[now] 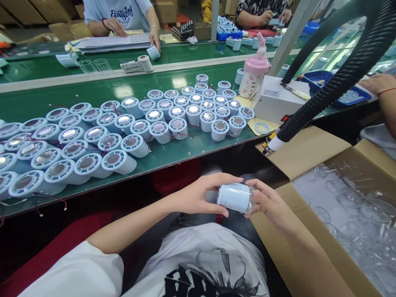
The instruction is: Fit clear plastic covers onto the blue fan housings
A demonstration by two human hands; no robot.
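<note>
A factory assembly line: a long green conveyor counter (192, 152) carries dozens of identical pale blue plastic cylinders (130, 123) with red wires, other seated workers (119, 16) sit across it, and brown cardboard boxes (312, 231) of clear parts stand at its near right edge.

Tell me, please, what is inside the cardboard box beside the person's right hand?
The cardboard box holds clear plastic cups, loosely heaped on a pale lining. Whatever lies beneath the top layer is covered and cannot be seen.

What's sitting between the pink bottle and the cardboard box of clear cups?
In the head view, a white box-shaped unit sits between the pink bottle and the cardboard box, with a black ribbed hose crossing above.
</note>
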